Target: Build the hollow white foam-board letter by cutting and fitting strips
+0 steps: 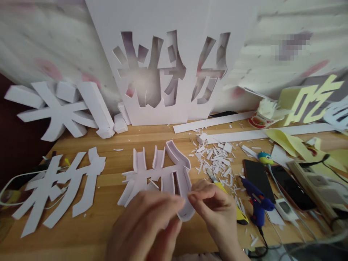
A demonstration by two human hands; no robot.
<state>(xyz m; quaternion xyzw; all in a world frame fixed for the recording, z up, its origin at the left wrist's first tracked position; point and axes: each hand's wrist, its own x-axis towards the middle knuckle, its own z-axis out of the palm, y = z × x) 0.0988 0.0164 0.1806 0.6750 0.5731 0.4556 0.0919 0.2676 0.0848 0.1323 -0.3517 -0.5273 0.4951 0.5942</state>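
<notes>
Left hand: the left hand [146, 224] is down at the bottom middle, fingers curled in and pressed together, fingertips up against the near end of the foam letter [163, 174]. Can't really tell how tight it's holding, it's blurry.
Right hand: the right hand [214, 210] comes in from the lower right, thumb and forefinger pinching the curved side strip at the letter's near right corner.
Foam letter: white, lying flat on the bench [108, 224] just ahead of both hands, with thin white walls standing up around its edges. It sits between the two hands, touching both.
Count, cut characters: one flat white cutout [59, 185] lying to the left of the letter, one bulky finished white character [62, 108] leaning at the back left, one yellow character [310, 101] at the back right.
Count, boards: one big white board [168, 43] standing at the back with characters cut out of it.
Count, tools: one blue glue gun [257, 203] just right of the right hand, one yellow-handled knife [228, 195] between them, partly hidden by the hand.
Count, phones: two dark phones [258, 177] side by side past the glue gun.
Scraps: a heap of white offcuts [214, 156] beyond the right hand, too many to count.
Writing: the board's holes read 粉 and 分, the yellow one reads 吃. The red and white cup [262, 117] has print I can't make out.
</notes>
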